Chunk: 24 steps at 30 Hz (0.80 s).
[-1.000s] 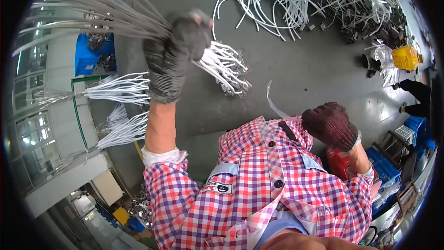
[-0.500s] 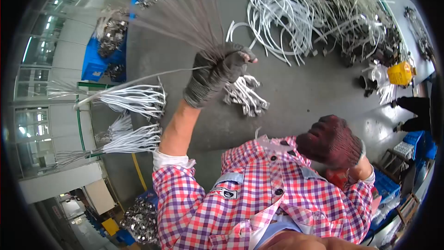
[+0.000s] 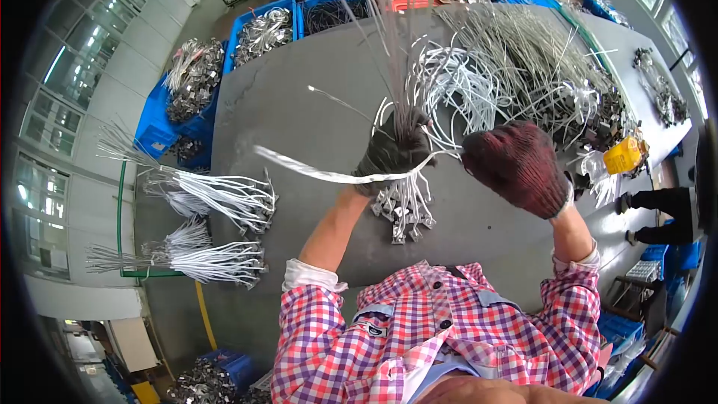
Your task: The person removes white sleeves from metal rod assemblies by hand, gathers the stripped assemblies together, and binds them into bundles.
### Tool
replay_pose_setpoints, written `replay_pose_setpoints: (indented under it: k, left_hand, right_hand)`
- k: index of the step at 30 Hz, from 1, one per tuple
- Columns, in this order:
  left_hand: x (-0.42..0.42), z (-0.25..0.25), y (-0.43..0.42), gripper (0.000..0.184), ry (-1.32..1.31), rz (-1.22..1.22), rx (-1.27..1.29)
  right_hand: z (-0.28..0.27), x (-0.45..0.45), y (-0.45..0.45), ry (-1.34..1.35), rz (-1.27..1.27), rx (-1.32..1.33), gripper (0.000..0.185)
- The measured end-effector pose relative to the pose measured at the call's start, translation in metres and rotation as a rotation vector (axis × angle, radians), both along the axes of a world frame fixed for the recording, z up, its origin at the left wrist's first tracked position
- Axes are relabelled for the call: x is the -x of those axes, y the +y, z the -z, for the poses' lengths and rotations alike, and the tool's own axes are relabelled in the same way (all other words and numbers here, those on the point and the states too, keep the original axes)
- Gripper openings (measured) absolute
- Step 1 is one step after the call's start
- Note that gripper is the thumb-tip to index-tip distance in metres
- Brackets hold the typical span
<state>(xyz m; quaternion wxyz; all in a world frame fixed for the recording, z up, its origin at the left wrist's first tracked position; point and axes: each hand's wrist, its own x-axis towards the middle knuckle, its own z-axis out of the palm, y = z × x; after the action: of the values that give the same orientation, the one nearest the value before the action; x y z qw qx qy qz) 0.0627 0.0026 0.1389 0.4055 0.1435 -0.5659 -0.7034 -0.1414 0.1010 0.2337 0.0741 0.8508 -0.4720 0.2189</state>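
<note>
A bundle of thin grey wires with white tubular sleeves and small metal connectors is gripped upright above the table's middle by the left hand, closed around it in a dark grey glove. Above the fist the wires are fanned toward 12 o'clock; below it the sleeves are hung downward. A narrow, glossy white strip is drawn across the left hand, its 3 o'clock end held in the right hand, which is clenched in a dark maroon glove.

Farther out, two white-sleeved wire bundles are seen at 8 and 9 o'clock. On the dark grey table, looped white cables are heaped at 1 o'clock, and grey wires with dark connectors at 2. Blue plastic crates are placed beyond the edge at 11 o'clock.

The bundle's middle is hidden by the glove, the right fingertips are concealed, the wire tips are blurred, and a person in dark trousers is only partly shown at 3 o'clock.
</note>
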Motion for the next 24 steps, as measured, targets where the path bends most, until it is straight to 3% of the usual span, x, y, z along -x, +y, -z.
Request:
replay_pose_setpoints:
  k: [1, 2, 4, 5, 10, 12, 13, 20, 22, 24]
  left_hand:
    - [-0.001, 0.000, -0.001, 0.069, -0.019, 0.041, -0.058]
    - [-0.001, 0.004, -0.002, 0.069, -0.009, 0.036, -0.057]
    - [0.000, 0.012, -0.003, 0.077, -0.078, -0.109, 0.276]
    - [0.001, 0.015, -0.001, 0.081, -0.018, -0.056, 0.124]
    - [-0.005, 0.019, 0.000, 0.070, -0.166, -0.126, 0.290]
    - [-0.006, 0.014, -0.001, 0.058, -0.046, 0.010, 0.061]
    - [-0.003, 0.022, -0.004, 0.048, -0.132, -0.147, 0.336]
    - [-0.002, 0.026, -0.006, 0.050, -0.038, 0.049, -0.042]
    - [-0.002, 0.028, -0.008, 0.054, -0.027, 0.080, -0.032]
    - [-0.002, 0.037, -0.013, 0.057, 0.055, 0.321, -0.059]
  right_hand:
    - [0.001, -0.001, -0.004, 0.018, 0.017, 0.023, 0.017]
    - [0.002, -0.002, -0.006, 0.029, 0.013, 0.025, 0.017]
    - [0.004, -0.003, -0.009, 0.073, 0.102, -0.003, 0.016]
    - [0.006, -0.002, -0.011, 0.079, 0.101, -0.009, 0.016]
    - [0.009, 0.001, -0.017, 0.134, 0.194, -0.072, 0.016]
    - [0.012, 0.004, -0.020, 0.150, 0.212, -0.060, 0.016]
    - [0.013, 0.007, -0.021, 0.159, 0.226, -0.047, 0.016]
    - [0.002, 0.014, -0.045, 0.187, 0.270, -0.040, 0.017]
    - [-0.007, 0.009, -0.060, 0.302, 0.344, -0.055, 0.025]
    - [-0.015, -0.001, -0.084, 0.340, 0.298, -0.091, 0.033]
